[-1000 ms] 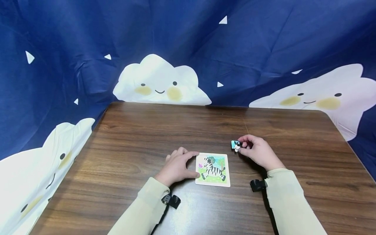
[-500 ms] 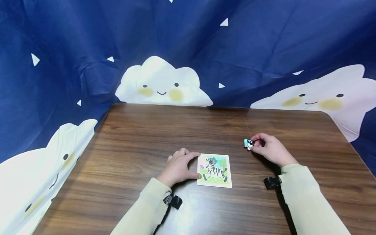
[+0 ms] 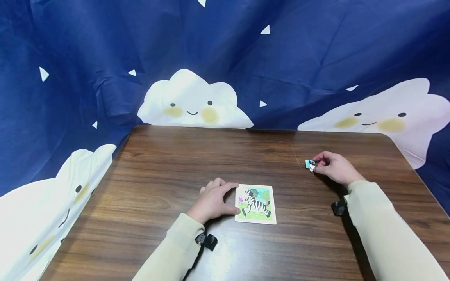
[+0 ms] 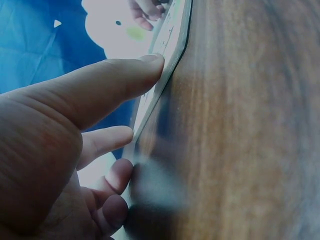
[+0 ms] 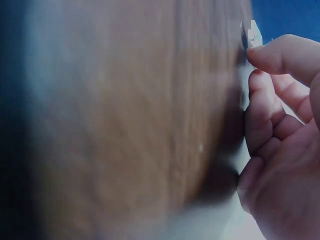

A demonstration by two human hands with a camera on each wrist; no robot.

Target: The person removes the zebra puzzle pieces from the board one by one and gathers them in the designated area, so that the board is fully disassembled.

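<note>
the left hand (image 3: 212,200) lies at the zebra puzzle (image 3: 256,205), thumb and forefinger fairly straight and spread apart along its left edge. the right hand (image 3: 335,169), its arm stretched farther out, pinches a small blue-and-white piece (image 3: 309,164) beyond and right of the puzzle. a blue curtain (image 3: 218,43) hangs behind the brown table (image 3: 175,164). fingertips partly cover the piece; whether it touches the table is unclear.
</note>
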